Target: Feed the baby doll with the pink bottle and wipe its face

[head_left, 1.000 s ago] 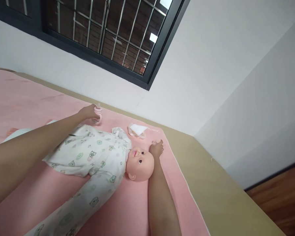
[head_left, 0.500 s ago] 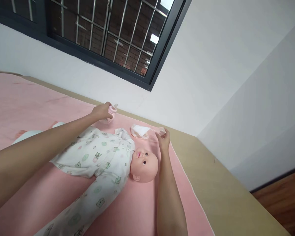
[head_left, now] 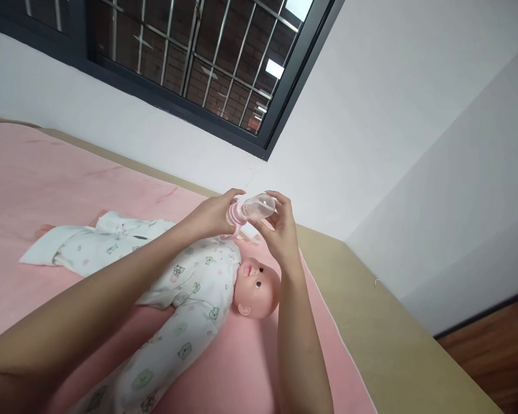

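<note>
A baby bottle with a pink collar (head_left: 236,213) and a pink handle is tipped on its side above the doll's chest. My left hand (head_left: 211,217) is closed around it; its body is mostly hidden behind my fingers. A clear cap (head_left: 259,206) lies in line with the collar, over the teat end. My right hand (head_left: 284,227) pinches this cap between thumb and fingers. Whether the cap is fully seated cannot be seen. Below both hands the baby doll (head_left: 259,287) lies on its back in white printed clothes (head_left: 198,287).
Behind my hands is a white packet (head_left: 249,231), partly hidden. The pink blanket (head_left: 224,368) lies under the doll, with the tan bed board (head_left: 349,287) along its right side. A white wall (head_left: 311,172) and a barred window (head_left: 198,63) rise behind.
My left hand has brought the bottle rightward and tipped it over. My right hand has moved up and left with the clear cap, so the cap now meets the bottle's collar.
</note>
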The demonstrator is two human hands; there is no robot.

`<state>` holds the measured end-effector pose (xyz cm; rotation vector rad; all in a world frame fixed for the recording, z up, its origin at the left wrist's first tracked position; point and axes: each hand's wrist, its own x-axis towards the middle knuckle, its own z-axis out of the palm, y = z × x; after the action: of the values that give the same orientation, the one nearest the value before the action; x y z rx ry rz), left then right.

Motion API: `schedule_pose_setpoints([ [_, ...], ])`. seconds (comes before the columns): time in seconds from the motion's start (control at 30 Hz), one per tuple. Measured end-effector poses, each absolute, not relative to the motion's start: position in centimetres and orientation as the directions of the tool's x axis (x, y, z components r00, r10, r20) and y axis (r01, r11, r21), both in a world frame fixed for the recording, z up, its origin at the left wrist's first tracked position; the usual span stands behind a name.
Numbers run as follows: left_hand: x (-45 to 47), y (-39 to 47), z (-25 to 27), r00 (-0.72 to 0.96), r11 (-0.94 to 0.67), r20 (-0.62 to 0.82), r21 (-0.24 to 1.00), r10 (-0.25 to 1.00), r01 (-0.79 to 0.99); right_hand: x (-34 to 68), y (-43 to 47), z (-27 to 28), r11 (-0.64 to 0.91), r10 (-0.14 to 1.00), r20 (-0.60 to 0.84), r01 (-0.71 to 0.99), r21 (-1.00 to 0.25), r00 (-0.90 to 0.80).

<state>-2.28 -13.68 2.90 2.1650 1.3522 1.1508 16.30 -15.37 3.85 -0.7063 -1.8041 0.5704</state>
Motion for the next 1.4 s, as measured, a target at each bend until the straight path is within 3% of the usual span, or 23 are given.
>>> schedule_pose_setpoints([
  [0.2, -2.6, -15.0, 3.5, 0.275, -0.534, 0.458, 0.739, 0.845, 0.411, 15.6, -15.2, 3.4, 0.708, 0.699, 0.611, 0.237, -0.666, -0.372],
  [0.4, -4.1, -15.0, 3.8, 0.319, -0.484, 0.397, 0.833, 0.861, 0.268, 16.1, -15.5, 3.6, 0.638, 0.713, 0.456, 0.223, -0.737, -0.533],
  [0.57, -4.5, -14.8, 3.8, 0.313, -0.433, 0.374, 0.889, 0.873, 0.147, 16.0, -15.5, 3.3, 0.624, 0.709, 0.444, 0.195, -0.756, -0.548],
  [0.7, -4.5, -14.9, 3.8, 0.323, -0.469, 0.405, 0.870, 0.855, 0.153, 15.1, -15.3, 2.7, 0.632, 0.714, 0.470, 0.190, -0.751, -0.518],
  [0.93, -4.6, -15.0, 4.0, 0.370, -0.494, 0.408, 0.852, 0.835, 0.174, 14.4, -15.2, 2.4, 0.678, 0.722, 0.565, 0.243, -0.694, -0.400],
  [1.17, -6.5, -16.4, 5.3, 0.376, -0.507, 0.355, 0.721, 0.856, 0.473, 19.9, -12.3, 2.9, 0.685, 0.704, 0.694, 0.400, -0.609, -0.148],
  [1.3, -4.2, -19.4, 5.8, 0.633, -0.625, 0.239, 0.598, 0.736, 0.501, 24.9, -9.2, 0.2, 0.526, 0.721, 0.677, 0.519, -0.674, 0.147],
  [1.4, -0.6, -22.8, 3.8, 0.765, -0.725, 0.130, 0.449, 0.631, 0.522, 27.8, -7.9, -3.1, 0.265, 0.737, 0.573, 0.627, -0.733, 0.359],
])
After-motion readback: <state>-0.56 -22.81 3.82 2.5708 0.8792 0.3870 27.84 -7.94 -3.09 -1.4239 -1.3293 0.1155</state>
